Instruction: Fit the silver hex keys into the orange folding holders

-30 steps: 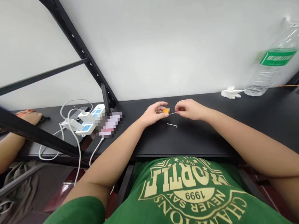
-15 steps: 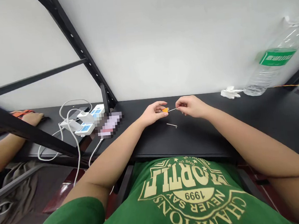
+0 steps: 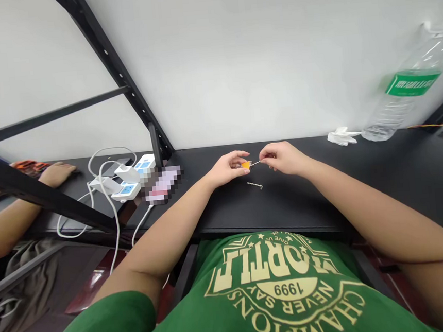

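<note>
My left hand [image 3: 227, 168] pinches a small orange piece [image 3: 245, 165] just above the black tabletop. Metal shows at the piece's edges, but its kind is too small to tell. Opposite it, my right hand [image 3: 281, 157] is closed on a thin metal rod [image 3: 255, 163]. The rod's far end meets the orange piece; whether it is inside or only touching I cannot tell. Below the two hands, a slim L-shaped metal tool [image 3: 255, 186], like a hex key, lies loose on the table.
A phone [image 3: 164, 184] and a white power strip [image 3: 130, 187] with cables lie at the left. The black rack frame [image 3: 94, 213] stands between me and another person's hand [image 3: 57, 173]. At the right are a crumpled tissue [image 3: 342, 136] and a large plastic bottle [image 3: 404, 85].
My hands hold nearly the same pose, and the orange piece has turned slightly against the rod. Over at the left, the other person's hand has shifted a little to the right.
</note>
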{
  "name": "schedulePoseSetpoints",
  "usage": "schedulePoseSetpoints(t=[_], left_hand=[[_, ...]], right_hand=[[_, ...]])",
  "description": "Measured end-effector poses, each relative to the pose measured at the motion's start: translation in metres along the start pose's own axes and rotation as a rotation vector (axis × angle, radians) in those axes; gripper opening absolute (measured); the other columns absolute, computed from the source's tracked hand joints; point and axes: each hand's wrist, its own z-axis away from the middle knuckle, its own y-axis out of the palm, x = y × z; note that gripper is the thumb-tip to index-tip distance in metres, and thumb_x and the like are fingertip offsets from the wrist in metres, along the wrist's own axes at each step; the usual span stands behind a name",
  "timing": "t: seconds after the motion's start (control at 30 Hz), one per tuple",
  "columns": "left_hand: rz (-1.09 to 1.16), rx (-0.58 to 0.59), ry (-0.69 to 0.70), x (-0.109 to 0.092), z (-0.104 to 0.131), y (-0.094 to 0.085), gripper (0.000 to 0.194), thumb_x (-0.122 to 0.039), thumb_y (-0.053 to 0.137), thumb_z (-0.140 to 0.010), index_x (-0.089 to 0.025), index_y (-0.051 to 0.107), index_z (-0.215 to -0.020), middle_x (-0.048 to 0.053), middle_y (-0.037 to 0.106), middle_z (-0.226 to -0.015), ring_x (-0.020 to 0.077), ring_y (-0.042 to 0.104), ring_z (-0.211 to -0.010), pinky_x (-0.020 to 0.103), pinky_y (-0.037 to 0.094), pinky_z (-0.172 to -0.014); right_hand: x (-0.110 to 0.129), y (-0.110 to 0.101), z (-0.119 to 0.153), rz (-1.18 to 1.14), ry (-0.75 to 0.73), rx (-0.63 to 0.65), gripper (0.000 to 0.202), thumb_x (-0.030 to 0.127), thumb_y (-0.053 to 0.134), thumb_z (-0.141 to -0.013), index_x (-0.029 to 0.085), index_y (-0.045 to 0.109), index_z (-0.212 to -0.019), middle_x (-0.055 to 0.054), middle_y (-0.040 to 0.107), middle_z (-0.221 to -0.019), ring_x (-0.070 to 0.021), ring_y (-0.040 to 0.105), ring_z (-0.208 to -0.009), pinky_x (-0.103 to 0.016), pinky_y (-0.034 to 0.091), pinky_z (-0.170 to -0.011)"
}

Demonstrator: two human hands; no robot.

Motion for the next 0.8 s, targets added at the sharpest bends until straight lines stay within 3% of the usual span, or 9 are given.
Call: schedulePoseSetpoints(t=[0.2,0.37,0.6,0.73,0.8], left_hand=[[-0.01,0.009,0.003,0.0,0.0,0.0,0.072,-0.038,0.093,-0.068,-0.016,0.063,-0.13,0.009,0.075,-0.106,0.0199,0.072,-0.095,0.04,0.056,-0.093],[-0.027,0.002,0.004,0.001,0.001,0.0,0.072,-0.041,0.092,-0.069,-0.016,0.062,-0.129,0.01,0.074,-0.105,0.0195,0.072,-0.093,0.039,0.056,-0.091],[-0.042,0.082,0.068,0.004,0.0,0.004,0.066,-0.039,0.09,-0.073,-0.016,0.062,-0.129,0.013,0.075,-0.115,0.0245,0.072,-0.106,0.042,0.057,-0.096],[-0.05,0.03,0.044,0.005,-0.001,0.001,0.068,-0.042,0.09,-0.073,-0.016,0.062,-0.13,0.011,0.075,-0.108,0.0226,0.072,-0.1,0.041,0.057,-0.095],[-0.054,-0.009,0.039,0.006,-0.001,-0.001,0.068,-0.043,0.09,-0.073,-0.015,0.063,-0.129,0.01,0.074,-0.108,0.0209,0.072,-0.097,0.041,0.056,-0.094]], right_hand=[[0.004,0.001,-0.001,0.123,-0.128,-0.036,0.014,0.018,0.059,-0.086,0.02,0.072,-0.085,-0.004,0.071,-0.084,-0.0179,0.062,-0.075,-0.032,0.045,-0.074],[0.005,0.011,-0.001,0.09,-0.112,-0.063,0.01,0.018,0.06,-0.086,0.019,0.07,-0.086,-0.006,0.067,-0.089,-0.0185,0.062,-0.077,-0.032,0.047,-0.076],[0.019,0.031,0.004,-0.05,-0.223,0.023,0.012,0.018,0.058,-0.086,0.021,0.062,-0.097,-0.007,0.061,-0.102,-0.0176,0.059,-0.079,-0.031,0.049,-0.074],[0.018,0.024,0.005,0.048,-0.196,0.005,0.01,0.016,0.058,-0.083,0.02,0.061,-0.092,-0.006,0.063,-0.096,-0.0188,0.058,-0.08,-0.031,0.046,-0.075],[0.012,0.02,0.004,0.134,-0.163,0.114,0.007,0.017,0.06,-0.082,0.02,0.063,-0.088,-0.006,0.065,-0.093,-0.0191,0.058,-0.081,-0.03,0.044,-0.076]])
